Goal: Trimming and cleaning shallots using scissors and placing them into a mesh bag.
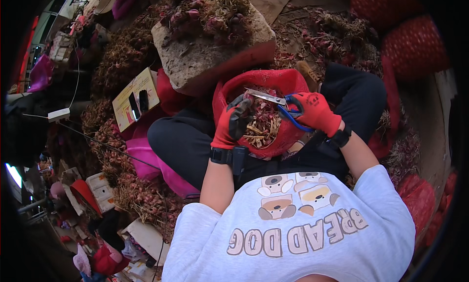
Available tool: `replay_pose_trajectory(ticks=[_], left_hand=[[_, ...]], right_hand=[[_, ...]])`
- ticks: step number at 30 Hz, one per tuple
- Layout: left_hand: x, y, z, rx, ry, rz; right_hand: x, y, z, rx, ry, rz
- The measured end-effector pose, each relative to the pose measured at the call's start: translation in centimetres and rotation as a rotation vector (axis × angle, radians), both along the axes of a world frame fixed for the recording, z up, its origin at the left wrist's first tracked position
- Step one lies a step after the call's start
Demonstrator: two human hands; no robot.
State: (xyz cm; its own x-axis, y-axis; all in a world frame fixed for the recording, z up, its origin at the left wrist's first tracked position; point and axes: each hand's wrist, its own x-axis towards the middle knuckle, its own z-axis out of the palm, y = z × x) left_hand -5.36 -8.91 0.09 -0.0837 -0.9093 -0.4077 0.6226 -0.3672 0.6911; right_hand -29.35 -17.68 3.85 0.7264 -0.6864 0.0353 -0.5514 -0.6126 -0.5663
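My right hand (pixel 312 110), in a red glove, grips scissors (pixel 267 96) by their blue handles. Their blades point left, toward the fingertips of my left hand (pixel 234 120). That hand wears a red glove with a dark palm; its fingers are curled round a small reddish shallot (pixel 249 97), mostly hidden by the glove. Both hands are over a red mesh bag (pixel 220 94), its top spread wide between my knees. Inside lie reddish shallot trimmings (pixel 264 123) and pale dry stalks.
Bunches of shallots (pixel 215 19) rest on a rough block (pixel 183 57) beyond the bag. More heaps (pixel 139 194) lie at the left, beside a yellow carton (pixel 128 97) with a phone (pixel 134 106) on it. A cable (pixel 107 146) crosses the left side. Full red mesh sacks (pixel 415 45) stand far right.
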Motion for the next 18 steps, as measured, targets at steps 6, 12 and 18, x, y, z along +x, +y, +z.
replay_pose_trajectory(ticks=[6,12,18], left_hand=[[-0.1,-0.2,0.5,0.014,0.053,-0.040],[-0.1,-0.2,0.3,0.050,-0.093,-0.028],[0.1,-0.1,-0.4,0.007,-0.304,-0.112]], right_hand=[[-0.4,-0.5,-0.3,0.073,0.031,-0.010],[0.0,0.1,0.5,0.022,0.028,-0.021],[-1.1,-1.1,-0.7,-0.048,0.285,0.084]])
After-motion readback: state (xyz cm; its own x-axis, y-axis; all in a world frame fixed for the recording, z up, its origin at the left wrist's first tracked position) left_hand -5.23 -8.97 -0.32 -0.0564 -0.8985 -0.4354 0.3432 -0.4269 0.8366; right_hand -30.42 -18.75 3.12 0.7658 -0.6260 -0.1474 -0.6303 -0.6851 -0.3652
